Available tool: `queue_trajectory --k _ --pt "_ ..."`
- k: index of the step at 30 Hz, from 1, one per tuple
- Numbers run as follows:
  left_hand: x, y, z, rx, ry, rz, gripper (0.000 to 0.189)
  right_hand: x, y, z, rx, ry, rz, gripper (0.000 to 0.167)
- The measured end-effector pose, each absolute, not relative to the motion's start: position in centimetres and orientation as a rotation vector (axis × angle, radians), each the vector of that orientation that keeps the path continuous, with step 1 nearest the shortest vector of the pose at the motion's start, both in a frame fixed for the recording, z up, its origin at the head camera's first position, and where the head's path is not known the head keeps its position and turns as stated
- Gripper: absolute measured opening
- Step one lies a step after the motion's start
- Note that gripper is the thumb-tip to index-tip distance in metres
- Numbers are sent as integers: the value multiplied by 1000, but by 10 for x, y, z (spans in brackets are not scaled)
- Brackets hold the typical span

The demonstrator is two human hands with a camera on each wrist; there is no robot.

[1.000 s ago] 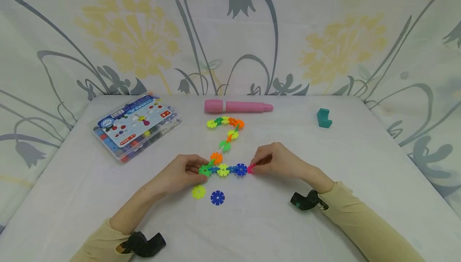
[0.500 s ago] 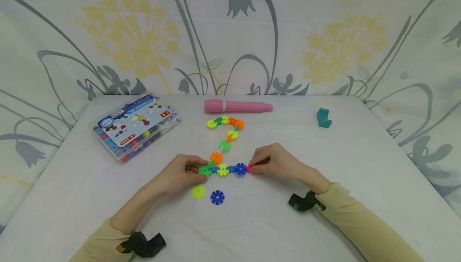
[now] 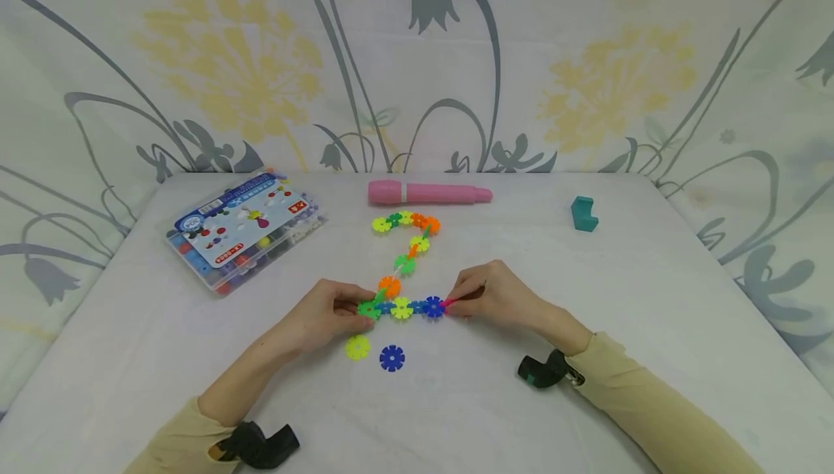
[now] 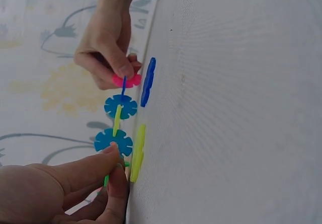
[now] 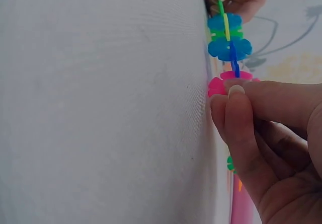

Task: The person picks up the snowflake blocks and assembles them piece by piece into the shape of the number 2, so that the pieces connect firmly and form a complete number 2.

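Note:
Colourful notched snowflake discs are joined into a chain shaped like a 2. My left hand (image 3: pixel 335 307) pinches the green disc (image 3: pixel 368 310) at the chain's lower left corner. To its right run blue discs, a yellow disc (image 3: pixel 401 307) and a dark blue disc (image 3: pixel 433 307). At the right end, thumb and fingers of my right hand (image 3: pixel 491 293) pinch a pink disc (image 5: pixel 217 86), largely covered by the fingers in the head view. In the left wrist view the pink disc (image 4: pixel 127 80) lies flat, its edge meeting the upright dark blue disc (image 4: pixel 124 88).
A loose yellow disc (image 3: pixel 357 347) and a loose blue disc (image 3: pixel 392 358) lie in front of the chain. Behind it is a pink marker-shaped stick (image 3: pixel 430 192). A clear case of beads (image 3: pixel 244 231) stands back left, a teal block (image 3: pixel 584 214) back right.
My right hand has moved slightly left with the pink disc, which has turned from face-up to nearly edge-on and come against the dark blue disc. The left hand keeps its place.

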State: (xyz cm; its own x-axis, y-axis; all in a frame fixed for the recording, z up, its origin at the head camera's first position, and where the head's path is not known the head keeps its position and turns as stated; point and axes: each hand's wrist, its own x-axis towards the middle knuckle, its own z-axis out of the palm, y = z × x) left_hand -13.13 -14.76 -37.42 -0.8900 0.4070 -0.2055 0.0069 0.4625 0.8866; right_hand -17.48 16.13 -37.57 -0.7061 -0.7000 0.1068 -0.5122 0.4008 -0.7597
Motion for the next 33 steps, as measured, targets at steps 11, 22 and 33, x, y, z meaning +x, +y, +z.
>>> queue_trajectory --k 11,22,33 --pt "-132 -147 -375 355 2330 1394 38 -175 167 -372 -888 2419 -1136 4" --pt "-131 -148 -376 352 2319 1391 38 -174 163 -374 -834 2370 -1182 3" --pt "-132 -148 -375 361 2321 1388 40 -175 170 -343 -691 2510 -1140 21"
